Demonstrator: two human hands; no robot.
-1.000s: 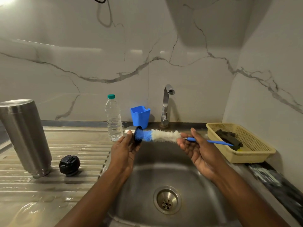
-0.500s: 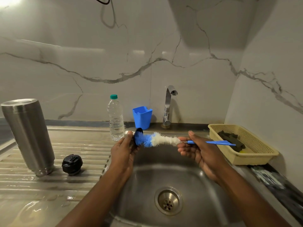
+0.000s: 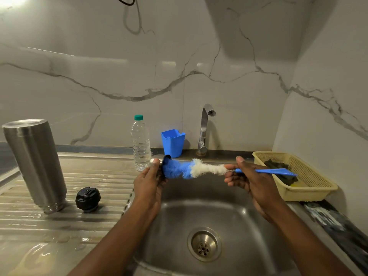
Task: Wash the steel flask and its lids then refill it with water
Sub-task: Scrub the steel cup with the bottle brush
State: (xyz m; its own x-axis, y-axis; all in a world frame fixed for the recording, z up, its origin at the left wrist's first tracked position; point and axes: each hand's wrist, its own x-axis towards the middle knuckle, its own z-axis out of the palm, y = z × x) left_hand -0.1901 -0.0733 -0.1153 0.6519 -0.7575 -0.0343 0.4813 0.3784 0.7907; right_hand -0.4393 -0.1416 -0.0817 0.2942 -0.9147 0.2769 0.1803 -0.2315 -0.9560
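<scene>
Now, over the sink (image 3: 229, 216), the left hand (image 3: 148, 182) grips the small outer lid (image 3: 165, 159), its open side facing right, with the blue-and-white brush (image 3: 191, 169) pushed into it. The right hand (image 3: 249, 176) pinches the brush handle. The brush lies level, left to right, its handle pointing over the yellow basket (image 3: 310, 188).

The steel flask (image 3: 35, 162) stands mouth-down on the wet ribbed surface (image 3: 79, 176) at far left, long axis upright. The black inner lid (image 3: 88, 199) sits just beside it, markings too small to read. A water bottle (image 3: 140, 144), blue cup (image 3: 172, 143) and tap (image 3: 205, 128) line the back.
</scene>
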